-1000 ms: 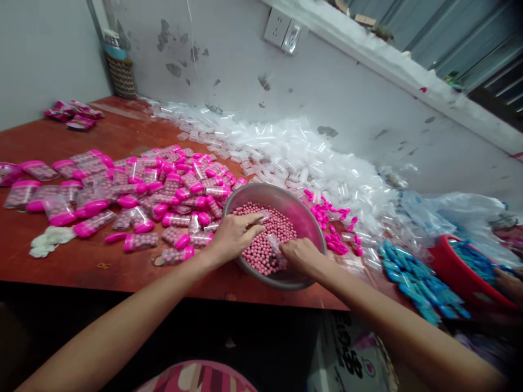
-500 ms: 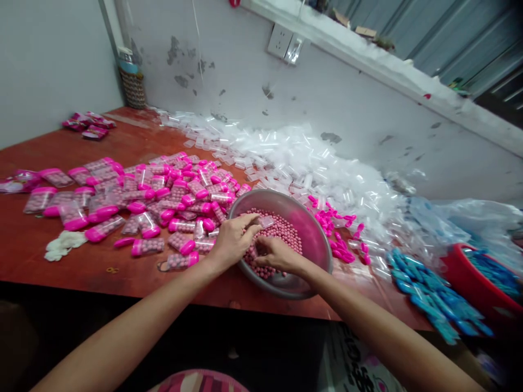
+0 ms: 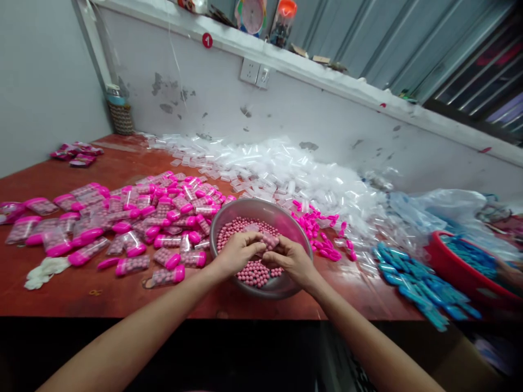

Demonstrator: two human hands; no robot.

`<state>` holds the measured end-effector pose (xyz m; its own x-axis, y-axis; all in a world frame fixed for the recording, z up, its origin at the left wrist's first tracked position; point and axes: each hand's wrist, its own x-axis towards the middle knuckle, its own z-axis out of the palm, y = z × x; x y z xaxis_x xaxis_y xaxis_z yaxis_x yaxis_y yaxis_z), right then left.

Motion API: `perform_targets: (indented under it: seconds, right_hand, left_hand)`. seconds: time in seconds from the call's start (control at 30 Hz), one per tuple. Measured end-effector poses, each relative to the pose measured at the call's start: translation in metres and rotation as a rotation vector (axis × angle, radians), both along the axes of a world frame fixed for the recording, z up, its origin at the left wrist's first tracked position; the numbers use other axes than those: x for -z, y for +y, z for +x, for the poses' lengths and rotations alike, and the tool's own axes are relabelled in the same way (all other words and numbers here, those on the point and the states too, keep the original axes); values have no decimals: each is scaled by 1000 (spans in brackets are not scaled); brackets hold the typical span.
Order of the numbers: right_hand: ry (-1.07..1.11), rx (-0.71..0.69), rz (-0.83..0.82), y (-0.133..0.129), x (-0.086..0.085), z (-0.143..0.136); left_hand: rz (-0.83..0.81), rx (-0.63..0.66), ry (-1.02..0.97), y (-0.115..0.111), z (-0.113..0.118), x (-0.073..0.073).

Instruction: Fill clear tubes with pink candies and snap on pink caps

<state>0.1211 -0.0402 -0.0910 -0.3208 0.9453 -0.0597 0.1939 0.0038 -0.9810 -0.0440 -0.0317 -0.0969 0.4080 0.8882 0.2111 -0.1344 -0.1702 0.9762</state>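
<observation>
Over a grey metal bowl [image 3: 300, 223] of small pink balls [image 3: 254, 273], my left hand [image 3: 239, 253] and my right hand [image 3: 293, 262] meet. Between their fingertips is a small clear plastic container [image 3: 269, 242] with pink balls in it; both hands are closed on it. The fingers hide part of the container. Left of the bowl lies a heap of filled clear containers with pink caps [image 3: 163, 218]. Loose pink caps [image 3: 321, 231] lie just right of the bowl.
Behind the bowl spreads a big pile of clear containers [image 3: 294, 169]. Blue pieces [image 3: 417, 283] and a red basin [image 3: 443, 253] stand at the right, where another person's hand [image 3: 509, 275] reaches in. A white cloth-like bundle [image 3: 47, 272] lies front left.
My right hand has come up out of the pink balls to the container, which now has balls in it. The camera view has shifted, and another person's hand has appeared at the right.
</observation>
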Motion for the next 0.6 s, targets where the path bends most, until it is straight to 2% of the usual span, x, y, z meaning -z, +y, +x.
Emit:
perform_targets:
  seconds: [0.13, 0.27, 0.37, 0.4, 0.47, 0.53, 0.6]
  right_hand:
    - [-201, 17, 264, -2, -14, 17]
    - [-447, -137, 480, -4, -29, 25]
    - [-543, -174, 587, -6, -28, 22]
    - [-555, -150, 603, -7, -24, 20]
    - [-572, -17, 626, -10, -15, 16]
    - [-578, 158, 646, -14, -6, 14]
    - [-555, 274, 660, -18, -1, 19]
  left_hand:
    - [-277, 67, -137, 0, 4, 4]
    - [-277, 146, -105, -1, 3, 4]
    - [-240, 137, -14, -2, 2, 3]
    - [-229, 116, 19, -2, 2, 3]
    - [-233, 57, 66, -1, 2, 4]
    - [-281, -32, 43, 0, 3, 5]
    - [-352, -113, -36, 1, 5, 5]
